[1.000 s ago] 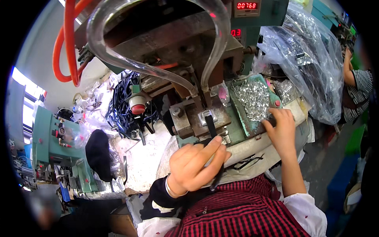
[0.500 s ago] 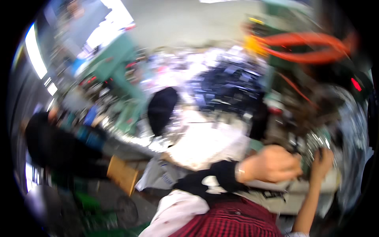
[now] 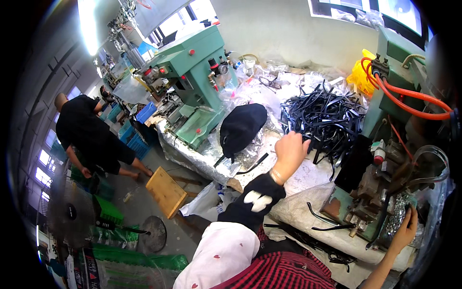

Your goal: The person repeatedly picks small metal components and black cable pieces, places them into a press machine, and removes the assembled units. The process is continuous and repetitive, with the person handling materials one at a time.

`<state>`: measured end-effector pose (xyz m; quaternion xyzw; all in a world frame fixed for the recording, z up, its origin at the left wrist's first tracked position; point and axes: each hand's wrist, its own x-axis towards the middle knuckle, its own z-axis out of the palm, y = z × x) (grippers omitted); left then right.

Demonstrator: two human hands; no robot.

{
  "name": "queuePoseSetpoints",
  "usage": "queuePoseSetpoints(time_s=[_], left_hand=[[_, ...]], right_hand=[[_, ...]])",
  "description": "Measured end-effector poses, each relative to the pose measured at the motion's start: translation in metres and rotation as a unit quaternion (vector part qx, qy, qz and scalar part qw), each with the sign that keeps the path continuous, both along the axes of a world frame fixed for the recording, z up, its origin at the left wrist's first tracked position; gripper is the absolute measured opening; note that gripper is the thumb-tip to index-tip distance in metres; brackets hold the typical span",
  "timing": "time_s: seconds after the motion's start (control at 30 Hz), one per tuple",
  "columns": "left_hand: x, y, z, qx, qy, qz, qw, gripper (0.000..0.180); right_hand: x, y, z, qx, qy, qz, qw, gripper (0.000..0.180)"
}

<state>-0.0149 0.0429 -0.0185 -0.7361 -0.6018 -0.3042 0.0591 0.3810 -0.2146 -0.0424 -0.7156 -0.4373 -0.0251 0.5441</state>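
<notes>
My left hand [image 3: 290,150] reaches out over the bench, its fingertips at the near edge of a tangled pile of black strips [image 3: 323,118]. The fingers are loosely bent and I see nothing held in them. A black sleeve cover with a white patch [image 3: 256,198] wraps that forearm. My right hand [image 3: 404,230] rests at the lower right on a heap of small shiny metal parts [image 3: 395,217], beside the green press machine [image 3: 373,185]. A single black strip [image 3: 323,222] lies on the padded bench front.
A black cap [image 3: 240,126] lies on crinkled plastic left of the strips. A second green machine [image 3: 192,72] stands at the back left. Orange hoses [image 3: 409,103] loop off the press. Another person in black [image 3: 89,137] bends in the aisle, near a wooden stool [image 3: 166,191] and a fan [image 3: 72,214].
My head has swung left, away from the press. My left hand left the press fixture and moved left to the strip pile. My right hand stayed by the metal parts.
</notes>
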Motion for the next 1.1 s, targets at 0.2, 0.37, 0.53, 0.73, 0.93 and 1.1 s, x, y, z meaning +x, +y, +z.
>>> queuePoseSetpoints(time_s=[0.2, 0.37, 0.53, 0.73, 0.93, 1.1], left_hand=[[0.021, 0.065, -0.068, -0.12, -0.183, -0.017, 0.976, 0.026], [0.003, 0.021, -0.06, -0.251, -0.158, -0.108, 0.949, 0.022], [0.004, -0.025, -0.027, -0.259, -0.374, -0.202, 0.867, 0.017], [0.04, -0.055, 0.009, -0.194, -0.485, -0.28, 0.805, 0.017], [0.084, -0.103, 0.102, 0.036, -0.506, -0.539, 0.672, 0.008], [0.109, -0.099, 0.121, 0.085, -0.374, -0.506, 0.772, 0.007]], right_hand=[[0.004, 0.018, -0.01, -0.013, 0.033, -0.022, 0.999, 0.024], [0.009, -0.059, -0.035, -0.036, 0.047, -0.117, 0.991, 0.02], [-0.063, -0.023, 0.04, -0.003, 0.083, 0.009, 0.996, 0.019], [-0.119, 0.05, 0.076, 0.096, 0.201, 0.098, 0.97, 0.027], [-0.127, 0.046, 0.079, 0.175, 0.371, 0.132, 0.902, 0.036], [-0.139, 0.045, 0.101, 0.172, 0.442, 0.179, 0.862, 0.043]])
